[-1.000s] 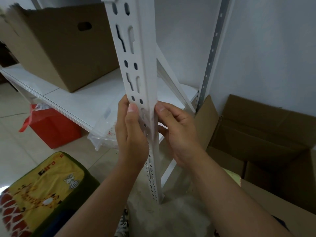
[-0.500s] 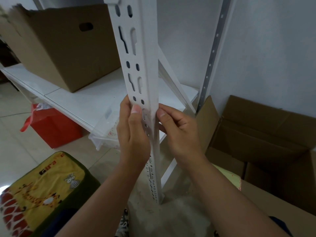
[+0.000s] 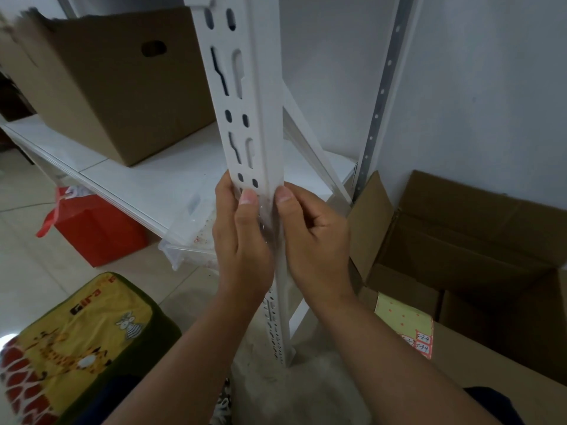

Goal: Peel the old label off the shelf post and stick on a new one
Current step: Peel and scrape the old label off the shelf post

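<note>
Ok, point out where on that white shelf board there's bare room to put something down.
The shelf board is bare in front of the cardboard box, from its front edge across to the shelf post. More bare board shows behind the post, beside the diagonal brace. It is crowded at the post, where the left hand and right hand grip it.

This looks like a storeroom or stock corner. A white slotted metal shelf post carries a white shelf bearing a brown cardboard box. More open cardboard boxes sit on the tiled floor against a bare white wall, beside a red bag.
</note>
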Demonstrator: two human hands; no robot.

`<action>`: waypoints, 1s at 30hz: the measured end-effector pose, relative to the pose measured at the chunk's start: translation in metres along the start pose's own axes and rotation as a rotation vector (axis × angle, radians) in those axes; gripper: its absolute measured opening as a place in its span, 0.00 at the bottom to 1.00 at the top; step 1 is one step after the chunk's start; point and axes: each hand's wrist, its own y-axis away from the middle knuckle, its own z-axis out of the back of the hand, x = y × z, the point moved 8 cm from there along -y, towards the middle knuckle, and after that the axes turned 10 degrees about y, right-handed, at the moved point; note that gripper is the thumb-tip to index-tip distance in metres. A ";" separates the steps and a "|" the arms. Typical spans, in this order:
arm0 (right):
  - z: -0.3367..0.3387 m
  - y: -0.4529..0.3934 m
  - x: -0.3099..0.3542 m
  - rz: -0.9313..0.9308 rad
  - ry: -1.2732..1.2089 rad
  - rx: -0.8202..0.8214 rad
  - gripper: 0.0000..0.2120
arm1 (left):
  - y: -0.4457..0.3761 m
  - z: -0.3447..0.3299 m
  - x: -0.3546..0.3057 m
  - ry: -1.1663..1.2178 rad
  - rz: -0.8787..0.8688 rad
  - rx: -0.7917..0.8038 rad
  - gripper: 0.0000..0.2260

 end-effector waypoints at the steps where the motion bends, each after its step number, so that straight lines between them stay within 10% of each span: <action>1: 0.000 0.000 0.001 0.010 0.015 -0.009 0.08 | 0.000 0.000 0.001 -0.003 0.004 -0.002 0.20; 30: -0.016 0.011 -0.037 -0.571 -0.522 0.138 0.11 | 0.002 -0.005 0.002 -0.031 0.001 -0.006 0.26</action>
